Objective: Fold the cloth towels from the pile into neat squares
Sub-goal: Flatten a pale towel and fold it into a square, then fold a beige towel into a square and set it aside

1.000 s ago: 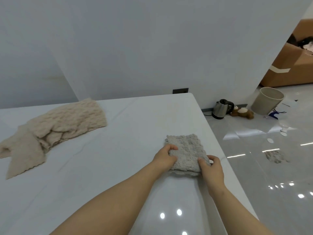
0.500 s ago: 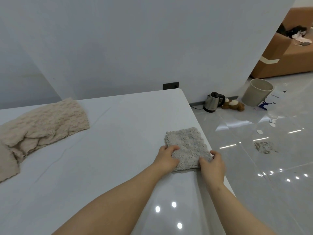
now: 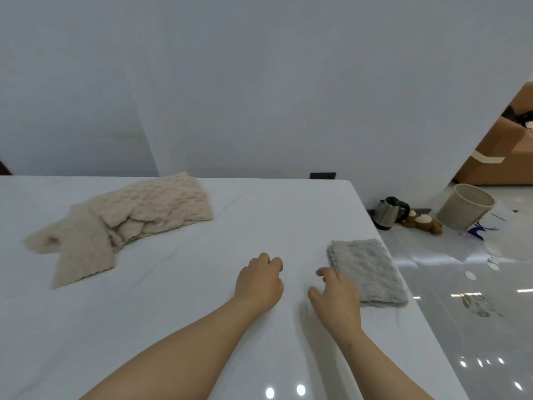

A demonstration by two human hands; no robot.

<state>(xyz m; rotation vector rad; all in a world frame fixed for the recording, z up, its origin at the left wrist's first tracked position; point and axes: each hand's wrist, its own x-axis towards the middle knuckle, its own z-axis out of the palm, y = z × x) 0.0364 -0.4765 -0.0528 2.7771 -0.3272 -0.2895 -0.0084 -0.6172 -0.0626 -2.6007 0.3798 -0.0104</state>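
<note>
Grey towel (image 3: 367, 272) on right edge of table (image 3: 259, 215), beige pile (image 3: 129, 220) well apart

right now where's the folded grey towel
In the head view, the folded grey towel lies at the right edge of the table, beside the right hand.

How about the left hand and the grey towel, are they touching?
Apart. The head view shows bare table and the right hand between the left hand and the grey towel.
</note>
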